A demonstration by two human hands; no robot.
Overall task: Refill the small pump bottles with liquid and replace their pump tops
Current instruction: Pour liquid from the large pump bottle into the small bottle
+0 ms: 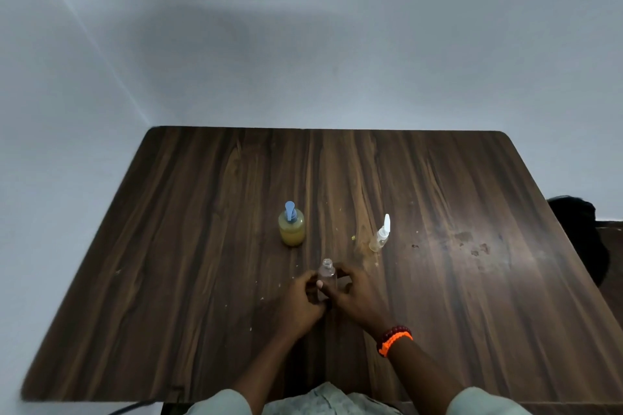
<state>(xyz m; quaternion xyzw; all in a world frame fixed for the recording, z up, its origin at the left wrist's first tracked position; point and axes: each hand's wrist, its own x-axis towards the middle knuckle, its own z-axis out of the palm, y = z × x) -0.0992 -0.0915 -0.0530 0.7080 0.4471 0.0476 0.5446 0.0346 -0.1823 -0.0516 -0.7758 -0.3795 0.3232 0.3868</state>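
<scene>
A small clear bottle (327,274) with an open threaded neck and no top stands on the wooden table (202,246) near its front middle. My left hand (301,301) and my right hand (354,296) both hold it, fingers curled round its body from either side. Behind it to the left stands a round bottle of yellow liquid (292,229) with a blue pump top. A second small clear bottle (380,236) with a white spray top stands behind to the right, apart from both hands.
The table meets a pale wall at its far edge. Small crumbs and dried stains (472,244) mark the right part of the tabletop. A dark object (580,229) sits beyond the table's right edge. Orange and dark bead bracelets (392,340) circle my right wrist.
</scene>
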